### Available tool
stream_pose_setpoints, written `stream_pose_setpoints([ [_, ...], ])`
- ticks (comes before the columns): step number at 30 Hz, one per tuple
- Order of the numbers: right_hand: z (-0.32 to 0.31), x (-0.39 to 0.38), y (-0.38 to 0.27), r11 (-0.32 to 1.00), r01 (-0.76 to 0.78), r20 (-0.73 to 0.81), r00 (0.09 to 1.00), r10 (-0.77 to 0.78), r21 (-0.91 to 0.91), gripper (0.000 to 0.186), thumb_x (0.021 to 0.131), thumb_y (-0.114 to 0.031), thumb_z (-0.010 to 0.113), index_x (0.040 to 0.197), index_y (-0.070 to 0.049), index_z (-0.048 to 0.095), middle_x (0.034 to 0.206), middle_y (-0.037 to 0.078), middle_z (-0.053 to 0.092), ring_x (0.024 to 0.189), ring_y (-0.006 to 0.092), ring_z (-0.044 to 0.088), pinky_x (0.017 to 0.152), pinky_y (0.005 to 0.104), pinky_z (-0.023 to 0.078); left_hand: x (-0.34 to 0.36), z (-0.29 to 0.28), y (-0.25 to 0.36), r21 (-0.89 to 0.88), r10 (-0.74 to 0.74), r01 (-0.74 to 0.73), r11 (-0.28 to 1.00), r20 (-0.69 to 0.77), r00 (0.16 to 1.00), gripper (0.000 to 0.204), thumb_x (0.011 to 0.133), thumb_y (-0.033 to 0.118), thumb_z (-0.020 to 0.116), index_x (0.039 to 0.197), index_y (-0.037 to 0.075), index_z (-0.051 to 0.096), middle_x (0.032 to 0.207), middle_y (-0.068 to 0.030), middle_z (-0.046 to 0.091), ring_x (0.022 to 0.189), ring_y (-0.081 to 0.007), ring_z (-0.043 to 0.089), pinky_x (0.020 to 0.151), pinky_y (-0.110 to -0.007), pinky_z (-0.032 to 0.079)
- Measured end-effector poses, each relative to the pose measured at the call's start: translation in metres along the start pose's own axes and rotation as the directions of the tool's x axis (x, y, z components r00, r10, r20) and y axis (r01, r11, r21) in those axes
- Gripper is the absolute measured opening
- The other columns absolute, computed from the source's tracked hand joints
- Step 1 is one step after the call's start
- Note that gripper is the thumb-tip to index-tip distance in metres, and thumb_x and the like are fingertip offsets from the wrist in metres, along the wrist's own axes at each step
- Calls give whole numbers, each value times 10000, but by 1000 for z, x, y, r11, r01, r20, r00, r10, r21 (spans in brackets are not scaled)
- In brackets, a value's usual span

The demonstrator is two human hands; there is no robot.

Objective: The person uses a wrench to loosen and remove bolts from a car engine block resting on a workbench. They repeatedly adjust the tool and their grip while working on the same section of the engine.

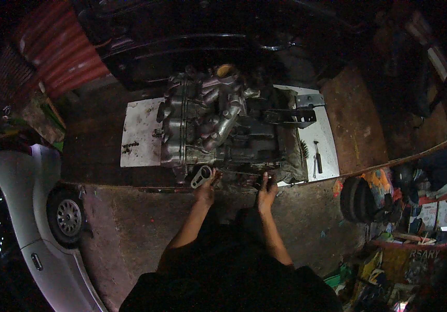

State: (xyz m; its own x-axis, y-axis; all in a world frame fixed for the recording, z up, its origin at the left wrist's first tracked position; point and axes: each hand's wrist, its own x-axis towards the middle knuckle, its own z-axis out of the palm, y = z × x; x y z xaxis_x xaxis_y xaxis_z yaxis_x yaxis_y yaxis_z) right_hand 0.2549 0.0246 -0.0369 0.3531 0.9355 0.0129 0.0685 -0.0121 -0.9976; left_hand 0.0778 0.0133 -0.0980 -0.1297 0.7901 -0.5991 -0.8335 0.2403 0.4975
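Note:
A large engine (223,125) of grey metal and dark parts lies on the bench in front of me. At its near edge my left hand (205,191) has its fingers closed at the side of a grey metal part with a round, ring-like end (200,177). To the right, my right hand (267,193) has its fingers pressed together at the engine's near edge. What they pinch is too dark and small to name. A thin line like a rod runs between the two hands; whether either hand grips it is unclear.
White sheets (139,148) lie under the engine on the wooden bench (356,119). A screwdriver-like tool (318,157) and a metal bracket (310,100) rest at right. A silver car (28,208) stands at left; cluttered goods (426,213) fill the right side.

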Motion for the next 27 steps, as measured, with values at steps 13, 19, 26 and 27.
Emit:
stream_pose_setpoints([
  [13,-19,-31,-8,918,322,253,931,-263,-231,286,829,-115,601,1055,23,495,856,157,606,766,256,592,674,348,474,-11,-7,11,-48,-91,88,995,-63,994,341,754,48,669,1069,28,541,1063,-83,564,1014,-215,534,875,-360,463],
  [19,-33,-7,94,767,-491,298,869,395,414,452,900,-256,507,1235,6,352,1018,169,562,887,269,582,806,367,480,-4,8,-11,117,200,-184,976,-134,971,404,703,-23,698,1063,-20,516,1002,-109,585,879,-207,585,848,-342,488],
  [26,-6,5,130,317,-792,469,577,669,522,371,884,-241,480,1149,16,445,1073,203,555,977,334,551,876,445,445,54,-61,-43,-532,136,-112,840,6,991,383,721,-54,660,1070,-32,501,1025,-114,573,911,-223,564,830,-397,503],
  [27,-5,6,142,294,-793,482,570,665,533,378,877,-242,478,1149,19,453,1085,203,552,990,336,545,885,449,439,48,-54,-39,-481,179,-152,863,12,984,375,736,-52,637,1081,-37,492,1057,-123,558,944,-242,547,845,-432,488],
])
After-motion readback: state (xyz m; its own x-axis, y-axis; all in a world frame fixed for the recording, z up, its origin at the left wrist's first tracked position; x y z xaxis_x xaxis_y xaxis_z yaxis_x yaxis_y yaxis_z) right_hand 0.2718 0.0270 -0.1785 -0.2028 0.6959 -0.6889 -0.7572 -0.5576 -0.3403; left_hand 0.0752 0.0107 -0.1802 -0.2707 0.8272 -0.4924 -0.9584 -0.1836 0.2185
